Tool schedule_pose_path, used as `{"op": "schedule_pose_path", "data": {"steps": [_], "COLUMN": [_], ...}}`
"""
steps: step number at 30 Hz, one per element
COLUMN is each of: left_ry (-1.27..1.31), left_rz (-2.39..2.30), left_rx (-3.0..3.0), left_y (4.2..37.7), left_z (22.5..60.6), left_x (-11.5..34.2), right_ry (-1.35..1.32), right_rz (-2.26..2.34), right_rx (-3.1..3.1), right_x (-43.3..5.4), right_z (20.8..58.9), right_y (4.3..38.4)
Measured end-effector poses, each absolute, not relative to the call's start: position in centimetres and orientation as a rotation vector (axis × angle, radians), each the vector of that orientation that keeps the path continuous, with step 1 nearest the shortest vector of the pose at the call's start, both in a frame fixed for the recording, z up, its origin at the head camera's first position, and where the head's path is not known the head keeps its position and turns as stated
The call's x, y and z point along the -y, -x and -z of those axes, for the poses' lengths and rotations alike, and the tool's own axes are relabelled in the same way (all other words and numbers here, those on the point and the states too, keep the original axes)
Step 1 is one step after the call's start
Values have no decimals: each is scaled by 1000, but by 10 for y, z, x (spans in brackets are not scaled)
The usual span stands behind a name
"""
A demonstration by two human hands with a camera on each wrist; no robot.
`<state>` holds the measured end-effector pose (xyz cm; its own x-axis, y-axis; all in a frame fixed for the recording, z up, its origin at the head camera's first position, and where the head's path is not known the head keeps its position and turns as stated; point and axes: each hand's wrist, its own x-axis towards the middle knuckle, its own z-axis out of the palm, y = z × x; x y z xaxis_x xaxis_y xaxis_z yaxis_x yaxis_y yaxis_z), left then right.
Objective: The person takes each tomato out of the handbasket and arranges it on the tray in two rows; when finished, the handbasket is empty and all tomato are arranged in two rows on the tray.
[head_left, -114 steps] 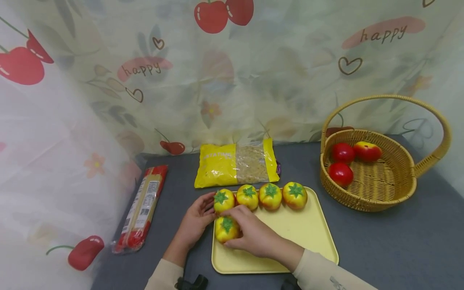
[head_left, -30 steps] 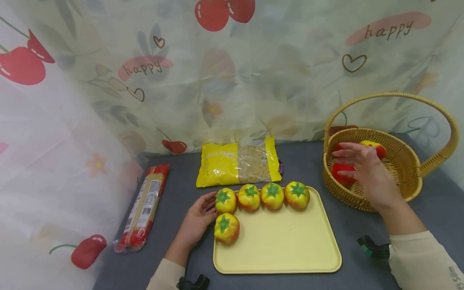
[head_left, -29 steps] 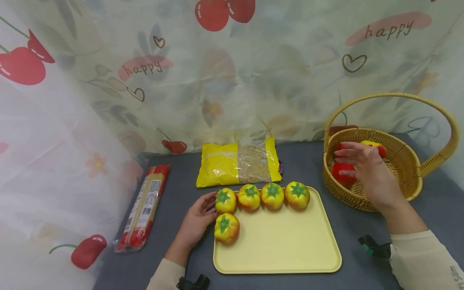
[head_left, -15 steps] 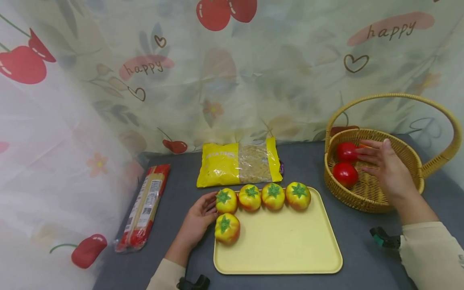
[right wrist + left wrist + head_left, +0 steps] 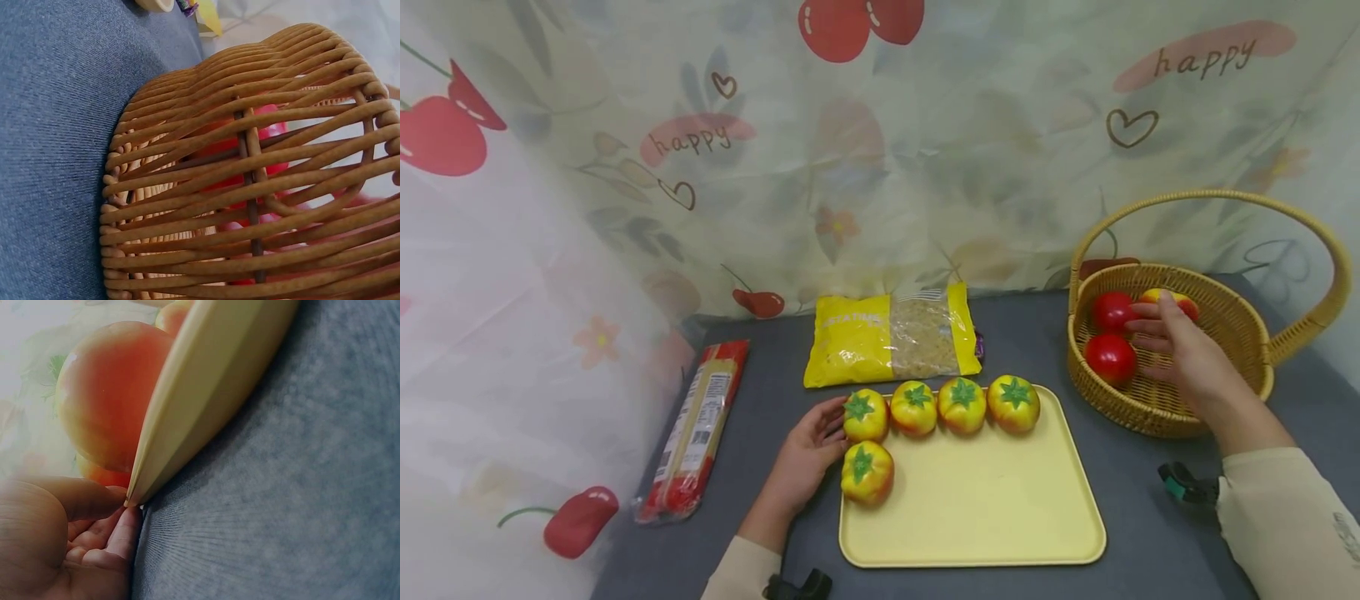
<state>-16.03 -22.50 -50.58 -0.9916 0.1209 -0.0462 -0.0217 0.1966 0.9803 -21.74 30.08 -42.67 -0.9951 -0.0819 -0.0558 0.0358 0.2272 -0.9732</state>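
Note:
My left hand point(image 5: 805, 458) is at the left edge of the yellow tray point(image 5: 985, 517); in the left wrist view its thumb and fingertips pinch the tray's rim. Several yellow-and-red tomato-like fruits with green star-shaped tops line the tray's back edge, the leftmost one point(image 5: 866, 416) beside those fingers. Another such fruit point(image 5: 867, 473) sits in front of it. My right hand point(image 5: 1195, 358) reaches over the wicker basket point(image 5: 1157, 421), fingers extended and nothing held. Inside lie two shiny red fruits point(image 5: 1111, 360) and a red-and-yellow one point(image 5: 1180, 303), partly covered by the fingers. Basket weave point(image 5: 250, 175) fills the right wrist view.
Behind the tray lies a yellow bag of dry food point(image 5: 891, 337). A red-ended packet of long noodles point(image 5: 696, 429) is on the left. The basket's tall handle point(image 5: 1217, 195) arches above its bowl. A patterned curtain point(image 5: 925, 167) closes off the back.
My right hand has let go of the front fruit on the tray and moved right, over the basket. Lately it has shifted only slightly there. My left hand stays at the tray's edge.

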Motion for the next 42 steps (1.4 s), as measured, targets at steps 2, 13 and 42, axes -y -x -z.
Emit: {"op": "schedule_pose_path", "data": {"steps": [2, 13, 42], "left_ry": [-93, -99, -134], "left_rz": [-1921, -1926, -1959], "left_rx": [-2342, -2337, -2316], "left_y": [160, 160, 159], "left_z": [506, 504, 504], "left_x": [225, 225, 224], "right_ry": [24, 167, 189], "right_rz": [1850, 1634, 1820], "right_rx": [-2347, -2386, -2516], "right_x": [-299, -295, -297], "right_z": [426, 425, 428], "right_y": [220, 221, 210]}}
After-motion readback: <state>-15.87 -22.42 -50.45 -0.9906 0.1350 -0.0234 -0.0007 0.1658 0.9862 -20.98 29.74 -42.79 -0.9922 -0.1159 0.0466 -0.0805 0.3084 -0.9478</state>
